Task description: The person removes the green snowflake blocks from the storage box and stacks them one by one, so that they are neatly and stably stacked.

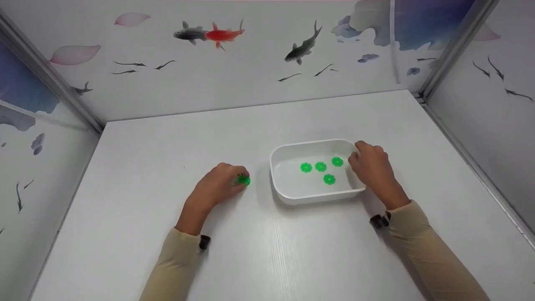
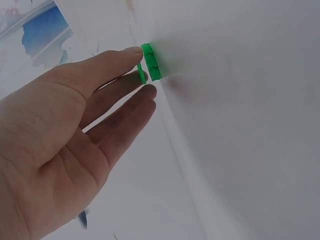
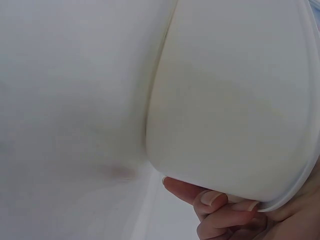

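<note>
My left hand (image 1: 217, 184) pinches a thin green flower-shaped disc (image 2: 142, 76) between thumb and index finger, left of the tray. Right beyond its fingertips, a short stack of green discs (image 2: 152, 61) stands on the table. In the head view the fingers partly hide this green. At the right end of the white tray (image 1: 317, 195), my right hand (image 1: 374, 167) grips the rim and wall. The right wrist view shows fingers (image 3: 220, 217) bent against the tray's outer wall. Several green flower-shaped discs (image 1: 320, 167) lie apart from one another on the tray's floor.
The tray stands on a white table (image 1: 250, 251). White panels printed with fish and petals enclose its back (image 1: 259, 75) and both sides, with metal posts (image 1: 455, 50) at the corners. A dark band shows at each sleeve cuff.
</note>
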{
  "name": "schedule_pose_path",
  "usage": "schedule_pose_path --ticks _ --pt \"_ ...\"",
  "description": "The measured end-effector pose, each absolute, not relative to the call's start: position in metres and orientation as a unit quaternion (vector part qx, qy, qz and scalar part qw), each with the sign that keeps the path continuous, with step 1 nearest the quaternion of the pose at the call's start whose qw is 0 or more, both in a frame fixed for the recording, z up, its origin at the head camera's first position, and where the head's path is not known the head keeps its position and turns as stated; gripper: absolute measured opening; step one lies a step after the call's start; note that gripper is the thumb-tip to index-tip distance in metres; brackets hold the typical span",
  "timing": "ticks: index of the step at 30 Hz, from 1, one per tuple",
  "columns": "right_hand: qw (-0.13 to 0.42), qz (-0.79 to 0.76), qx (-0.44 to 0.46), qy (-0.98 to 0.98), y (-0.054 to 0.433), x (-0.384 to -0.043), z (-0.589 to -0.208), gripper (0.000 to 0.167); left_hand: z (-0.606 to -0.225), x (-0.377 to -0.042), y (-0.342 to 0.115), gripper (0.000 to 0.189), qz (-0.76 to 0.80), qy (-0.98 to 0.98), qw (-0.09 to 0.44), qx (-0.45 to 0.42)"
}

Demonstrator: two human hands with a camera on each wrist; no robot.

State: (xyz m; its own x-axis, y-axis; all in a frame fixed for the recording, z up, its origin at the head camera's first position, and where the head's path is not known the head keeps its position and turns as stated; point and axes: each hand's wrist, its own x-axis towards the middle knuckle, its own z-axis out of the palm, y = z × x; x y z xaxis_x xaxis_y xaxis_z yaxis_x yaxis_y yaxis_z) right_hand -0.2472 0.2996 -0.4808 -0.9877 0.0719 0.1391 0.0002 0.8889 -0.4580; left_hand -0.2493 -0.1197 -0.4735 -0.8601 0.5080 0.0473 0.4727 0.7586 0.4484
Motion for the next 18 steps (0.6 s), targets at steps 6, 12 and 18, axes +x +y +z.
schedule_pose_path --ticks 6,12,18 --pt "0.078 0.242 -0.009 -0.967 0.3005 -0.2462 -0.4798 0.023 -0.4733 -0.2516 -0.1197 0.021 0.23 0.935 0.051 0.264" --pt "0.079 0.247 -0.011 -0.966 0.3003 -0.2466 -0.4806 0.026 -0.4736 -0.2537 -0.1205 0.019 0.236 0.934 0.062 0.263" --pt "0.067 0.249 -0.021 -0.966 0.3 -0.2473 -0.4809 0.028 -0.4738 -0.2543 -0.1199 0.02 0.243 0.93 0.066 0.267"
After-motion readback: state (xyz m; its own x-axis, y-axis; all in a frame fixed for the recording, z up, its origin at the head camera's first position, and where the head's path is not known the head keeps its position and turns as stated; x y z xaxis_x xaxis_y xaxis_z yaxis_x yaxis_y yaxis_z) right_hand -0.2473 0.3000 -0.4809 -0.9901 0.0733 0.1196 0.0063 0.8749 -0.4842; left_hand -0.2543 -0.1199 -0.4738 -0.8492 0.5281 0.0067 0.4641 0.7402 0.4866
